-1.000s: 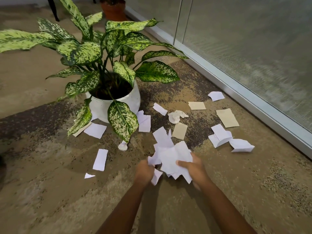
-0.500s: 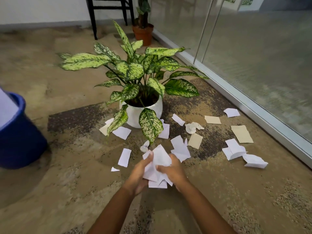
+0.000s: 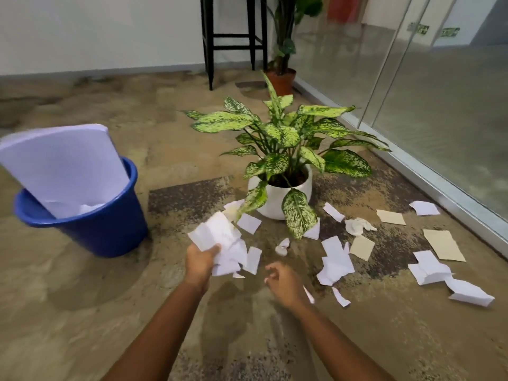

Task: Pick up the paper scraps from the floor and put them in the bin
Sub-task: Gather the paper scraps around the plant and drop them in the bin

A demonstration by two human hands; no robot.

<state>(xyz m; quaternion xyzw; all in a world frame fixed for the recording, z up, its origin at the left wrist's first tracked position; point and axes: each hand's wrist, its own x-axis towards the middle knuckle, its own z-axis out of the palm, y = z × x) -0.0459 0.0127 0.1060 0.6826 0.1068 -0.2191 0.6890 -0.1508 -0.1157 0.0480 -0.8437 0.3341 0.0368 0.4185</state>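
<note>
**Head view: transfer step.** At 10 o'clock of the hands stands the bin, a blue bucket upright on the floor. It holds a stack of large white sheets, which leans on the rear rim and rises well above it, and some crumpled paper low inside. What lies deeper cannot be told.

The left hand holds a bundle of white scraps, fingers clenched round its lower edge. Loose pieces hang at 3 o'clock of the hand. The bundle is in the air, well apart from the bin.

The right hand, at 3 o'clock of the left, has its fingers released and loosely curled, grasping nothing that shows. A sliver of paper lies just beside its wrist.

Judged step: a gathered load is being carried to the bin. The next move calls for a swing towards 10 o'clock and a release over the open front of the mouth, since the sheets cover much of it. Hanging pieces may drop on the way.

At 12 o'clock of the right hand stands a white pot with a leafy plant. From 1 to 3 o'clock many scraps, white and tan, lie on the floor, so much of the task remains.
</note>
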